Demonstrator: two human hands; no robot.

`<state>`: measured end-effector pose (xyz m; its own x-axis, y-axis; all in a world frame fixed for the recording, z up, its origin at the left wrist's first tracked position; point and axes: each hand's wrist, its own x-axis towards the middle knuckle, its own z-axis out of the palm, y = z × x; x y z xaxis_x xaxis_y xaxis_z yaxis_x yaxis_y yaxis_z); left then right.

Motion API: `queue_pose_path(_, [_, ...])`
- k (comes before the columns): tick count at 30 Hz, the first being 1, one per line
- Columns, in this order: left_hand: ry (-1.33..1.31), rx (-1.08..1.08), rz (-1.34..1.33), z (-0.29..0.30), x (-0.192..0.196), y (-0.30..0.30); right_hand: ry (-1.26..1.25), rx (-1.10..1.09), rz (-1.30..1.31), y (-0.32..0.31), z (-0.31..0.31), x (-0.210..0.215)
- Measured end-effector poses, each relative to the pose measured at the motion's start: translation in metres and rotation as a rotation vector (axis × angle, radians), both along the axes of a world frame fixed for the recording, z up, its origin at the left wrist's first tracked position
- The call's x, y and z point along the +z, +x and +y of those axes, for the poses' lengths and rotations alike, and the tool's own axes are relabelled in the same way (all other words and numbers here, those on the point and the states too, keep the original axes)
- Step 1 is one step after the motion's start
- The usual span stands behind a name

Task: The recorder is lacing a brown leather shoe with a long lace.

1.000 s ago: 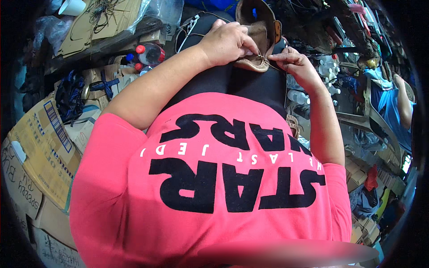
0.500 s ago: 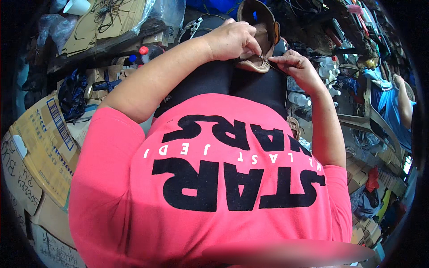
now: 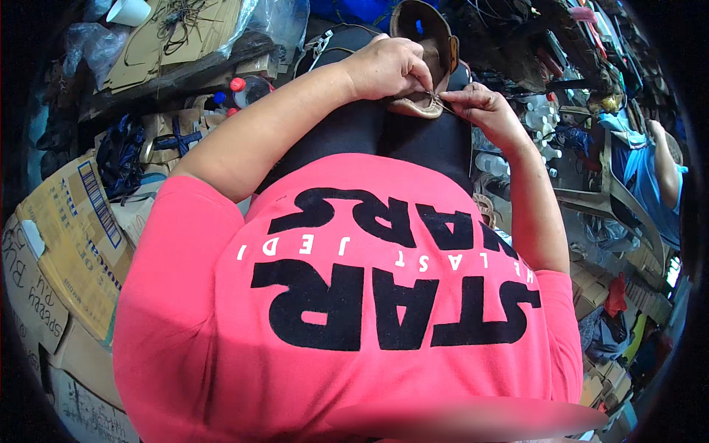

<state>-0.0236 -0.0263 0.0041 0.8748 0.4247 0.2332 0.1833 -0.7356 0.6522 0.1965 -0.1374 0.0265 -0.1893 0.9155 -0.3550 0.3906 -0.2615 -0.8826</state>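
A brown leather shoe (image 3: 437, 63) is rested between twelve and one o'clock on the black-trousered lap (image 3: 340, 133), seemingly for steadiness, so a thin brown cord (image 3: 434, 96) can be pinched by the left hand (image 3: 395, 70) and right hand (image 3: 484, 107). Compared with one second earlier, the grip is barely changed; more of the clear red-capped bottle (image 3: 255, 87) is covered.
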Motion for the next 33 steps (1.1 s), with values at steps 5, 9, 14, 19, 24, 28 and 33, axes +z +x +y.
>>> queue_pose_path(5, [0.077, 0.176, 0.018, -0.023, 0.007, -0.016, 0.088, -0.105, -0.036, -0.005, -0.012, -0.005])
queue_pose_path(9, [0.005, 0.245, 0.068, -0.024, -0.002, -0.011, -0.018, -0.168, 0.092, -0.010, -0.008, -0.006])
queue_pose_path(14, [-0.204, 0.318, 0.288, -0.031, 0.011, 0.004, 0.002, -0.196, 0.119, -0.014, -0.005, -0.010])
queue_pose_path(19, [-0.240, 0.243, 0.256, -0.030, 0.011, 0.010, 0.005, -0.132, -0.157, -0.019, 0.007, -0.001])
queue_pose_path(24, [0.138, 0.170, 0.246, -0.025, 0.018, -0.001, 0.057, -0.109, -0.137, -0.011, 0.006, 0.003])
queue_pose_path(28, [0.064, 0.185, 0.270, -0.025, 0.018, -0.008, 0.009, -0.184, 0.079, 0.007, -0.002, -0.007])
queue_pose_path(33, [-0.095, 0.164, 0.260, -0.022, 0.011, 0.003, 0.241, -0.111, -0.201, 0.010, -0.023, -0.007])
